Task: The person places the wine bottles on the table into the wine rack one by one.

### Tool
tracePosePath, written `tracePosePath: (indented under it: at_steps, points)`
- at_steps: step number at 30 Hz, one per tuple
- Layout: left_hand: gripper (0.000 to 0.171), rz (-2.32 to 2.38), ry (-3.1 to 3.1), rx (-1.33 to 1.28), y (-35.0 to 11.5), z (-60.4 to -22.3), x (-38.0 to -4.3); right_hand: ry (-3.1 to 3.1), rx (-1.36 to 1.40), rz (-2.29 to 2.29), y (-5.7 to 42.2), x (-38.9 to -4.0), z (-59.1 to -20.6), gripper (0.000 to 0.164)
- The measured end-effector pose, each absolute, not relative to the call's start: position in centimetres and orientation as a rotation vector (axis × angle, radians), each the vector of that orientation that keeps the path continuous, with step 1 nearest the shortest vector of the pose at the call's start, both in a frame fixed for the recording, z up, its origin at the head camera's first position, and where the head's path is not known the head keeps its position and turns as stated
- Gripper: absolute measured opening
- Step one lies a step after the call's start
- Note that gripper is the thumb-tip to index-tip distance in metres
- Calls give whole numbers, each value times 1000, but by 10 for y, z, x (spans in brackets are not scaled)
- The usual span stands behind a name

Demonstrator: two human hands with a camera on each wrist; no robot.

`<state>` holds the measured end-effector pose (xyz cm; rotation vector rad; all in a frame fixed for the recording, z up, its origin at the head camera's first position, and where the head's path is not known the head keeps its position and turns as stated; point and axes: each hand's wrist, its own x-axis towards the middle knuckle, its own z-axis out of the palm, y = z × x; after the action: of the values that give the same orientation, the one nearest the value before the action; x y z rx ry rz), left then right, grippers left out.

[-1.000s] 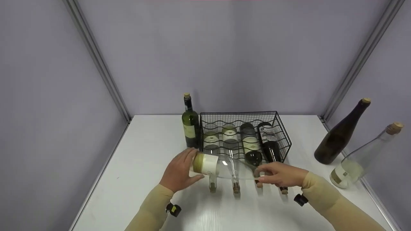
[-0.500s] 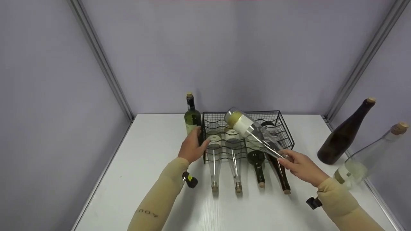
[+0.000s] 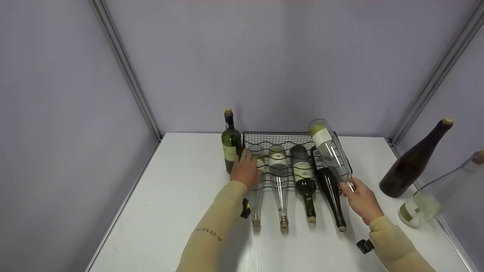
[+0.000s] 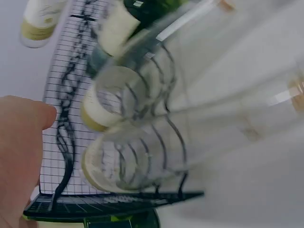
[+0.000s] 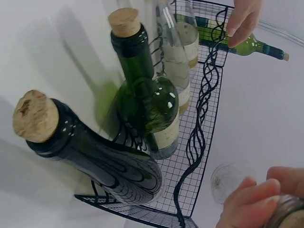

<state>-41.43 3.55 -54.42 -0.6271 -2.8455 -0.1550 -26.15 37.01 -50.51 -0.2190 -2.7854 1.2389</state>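
Observation:
My right hand grips the neck of a clear glass bottle with a white and yellow label. The bottle slants over the right end of the black wire wine rack, base toward the back. In the right wrist view its neck end lies at the fingers, partly cut off. My left hand is at the rack's left end, fingers extended near the side wall and thumb apart; whether it presses the wire is unclear. Inside the rack lie two clear bottles, a green bottle and a dark bottle, corks toward me.
A green wine bottle stands upright just left of the rack. At the right, a brown bottle and a large clear bottle stand on the white table. Walls close in the back and sides.
The clear bottle has left my left hand and swung from crosswise to lengthwise, moving right over the rack's right end. My left hand has shifted to the rack's left end.

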Motion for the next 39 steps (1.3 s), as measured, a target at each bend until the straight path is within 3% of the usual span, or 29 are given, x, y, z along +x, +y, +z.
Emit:
tracePosePath:
  at_steps: [3,10,16,24,28,33,39]
  points:
    - [53,3,-2848,-657,38,-551,-416,-2795,-236,1221,370,-261,-510,68]
    - [67,184,-2955,-667,44,-553,-413,-2807,-276,1302,371,-259,-516,53]
    - [68,212,-3071,-650,51,-543,-411,-2781,-312,1418,369,-260,-518,54]
    - [67,162,-3272,-667,50,-525,-410,-2764,-330,1684,371,-259,-515,84]
    - [71,160,-3279,-673,50,-523,-412,-2737,-343,1692,369,-256,-511,90]
    - [74,160,-3243,-658,52,-526,-413,-2752,-323,1477,361,-254,-511,83]
    - [72,171,-3215,-655,50,-532,-414,-2697,-337,1443,357,-256,-522,64]
